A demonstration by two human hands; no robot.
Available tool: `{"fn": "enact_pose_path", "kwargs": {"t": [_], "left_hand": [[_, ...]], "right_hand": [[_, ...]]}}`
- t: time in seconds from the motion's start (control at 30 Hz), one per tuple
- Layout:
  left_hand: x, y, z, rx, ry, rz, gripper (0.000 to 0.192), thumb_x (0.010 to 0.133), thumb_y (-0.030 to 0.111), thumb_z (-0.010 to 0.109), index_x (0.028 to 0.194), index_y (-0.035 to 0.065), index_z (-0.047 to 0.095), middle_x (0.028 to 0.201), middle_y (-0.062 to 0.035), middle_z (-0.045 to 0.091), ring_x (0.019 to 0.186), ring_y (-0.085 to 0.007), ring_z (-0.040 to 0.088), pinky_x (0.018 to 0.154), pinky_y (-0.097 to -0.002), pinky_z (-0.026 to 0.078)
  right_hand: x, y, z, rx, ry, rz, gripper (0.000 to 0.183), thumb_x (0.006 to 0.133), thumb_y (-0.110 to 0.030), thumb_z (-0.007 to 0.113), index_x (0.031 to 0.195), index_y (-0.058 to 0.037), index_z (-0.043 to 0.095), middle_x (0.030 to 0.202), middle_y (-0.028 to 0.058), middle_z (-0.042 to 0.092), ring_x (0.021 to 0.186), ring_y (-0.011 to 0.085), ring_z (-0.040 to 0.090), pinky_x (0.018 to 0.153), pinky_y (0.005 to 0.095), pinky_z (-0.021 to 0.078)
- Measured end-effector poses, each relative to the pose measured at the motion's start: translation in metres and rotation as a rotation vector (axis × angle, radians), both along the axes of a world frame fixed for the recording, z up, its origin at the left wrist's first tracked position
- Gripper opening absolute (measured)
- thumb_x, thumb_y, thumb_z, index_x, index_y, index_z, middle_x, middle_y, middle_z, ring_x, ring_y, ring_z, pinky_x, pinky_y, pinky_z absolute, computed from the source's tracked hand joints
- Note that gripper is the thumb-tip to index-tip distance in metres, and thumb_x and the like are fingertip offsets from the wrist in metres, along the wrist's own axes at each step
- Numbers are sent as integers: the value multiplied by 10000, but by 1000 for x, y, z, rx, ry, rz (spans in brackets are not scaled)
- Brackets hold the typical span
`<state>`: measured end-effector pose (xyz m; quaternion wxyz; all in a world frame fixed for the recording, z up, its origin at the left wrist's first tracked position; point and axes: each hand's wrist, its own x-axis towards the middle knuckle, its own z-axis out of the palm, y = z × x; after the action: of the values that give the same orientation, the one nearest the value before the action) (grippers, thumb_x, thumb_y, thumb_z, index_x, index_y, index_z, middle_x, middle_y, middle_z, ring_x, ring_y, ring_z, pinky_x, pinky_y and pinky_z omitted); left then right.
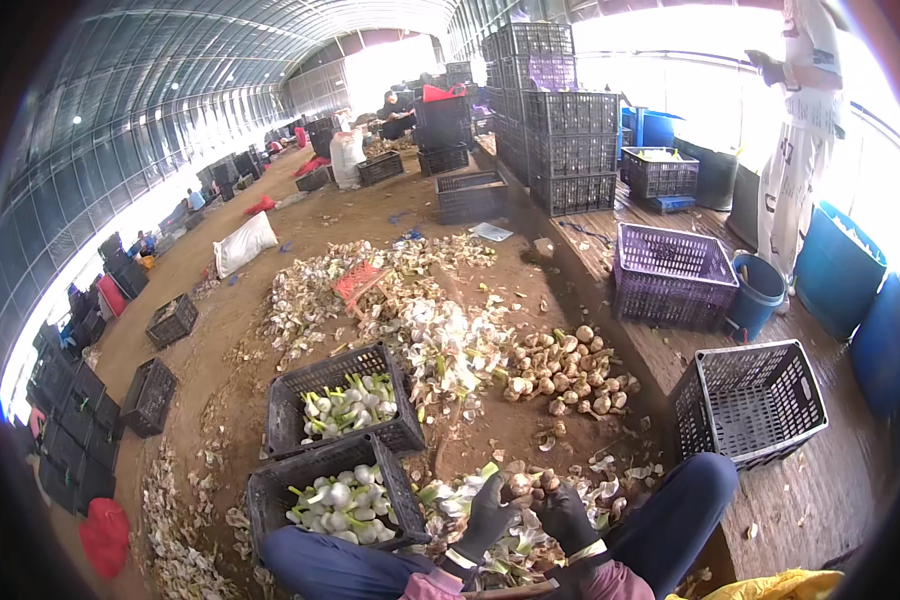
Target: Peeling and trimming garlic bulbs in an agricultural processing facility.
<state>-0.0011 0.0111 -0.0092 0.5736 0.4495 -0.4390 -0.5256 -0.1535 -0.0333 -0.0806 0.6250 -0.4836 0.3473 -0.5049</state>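
Both my hands wear dark gloves and meet low in the view, between my knees. My left hand [487,517] grips an unpeeled, brownish garlic bulb [521,484]. Against it, my right hand [568,519] has its fingers closed around another bulb [549,480]. Loose garlic skins [521,544] lie beneath the hands. Beyond them is a heap of unpeeled garlic bulbs [570,367] on the dirt floor. To the left, a near black crate [330,454] holds peeled white bulbs with green stems [341,502]. The far black crate [285,405] contains more such bulbs [352,405].
A skin pile [450,337] spreads ahead, with a broken red crate [360,285] on it. On the raised boards at right stand a black crate [765,405], a purple crate [675,285] and a blue bucket [757,292]. A person [787,150] stands behind; crate stacks [570,142] rise nearby.
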Motion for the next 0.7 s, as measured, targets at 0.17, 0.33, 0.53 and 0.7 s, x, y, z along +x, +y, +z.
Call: {"fn": "enact_pose_path", "kwargs": {"t": [0.17,0.33,0.53,0.7], "left_hand": [[7,13,19,-286,-522,204,552,803,-51,729,1328,40,587,1102,-30,657,903,-97,622,765,-234,538],[12,15,2,-156,-323,147,577,793,-79,704,1344,41,584,1154,-26,656,923,-83,607,825,-241,533],[7,12,17,-191,-414,147,589,759,-90,730,1314,24,566,1339,-126,617,1235,-220,602,1019,-336,506],[7,11,9,-340,-592,201,565,793,-47,736,1326,19,562,1313,-108,633,1159,-196,628,969,-320,520]], "right_hand": [[1,5,-2,150,-133,137,242,962,-36,562,1176,59,624,846,60,698,675,104,600,631,269,505],[15,19,57,354,-176,45,209,1014,-187,618,1018,18,659,785,28,644,688,100,586,629,240,466],[11,14,46,375,-286,7,200,997,-178,644,987,20,670,825,28,661,701,99,590,636,263,475],[9,16,59,284,-195,46,182,990,-163,654,976,15,691,816,18,673,680,90,588,632,267,477]]}}
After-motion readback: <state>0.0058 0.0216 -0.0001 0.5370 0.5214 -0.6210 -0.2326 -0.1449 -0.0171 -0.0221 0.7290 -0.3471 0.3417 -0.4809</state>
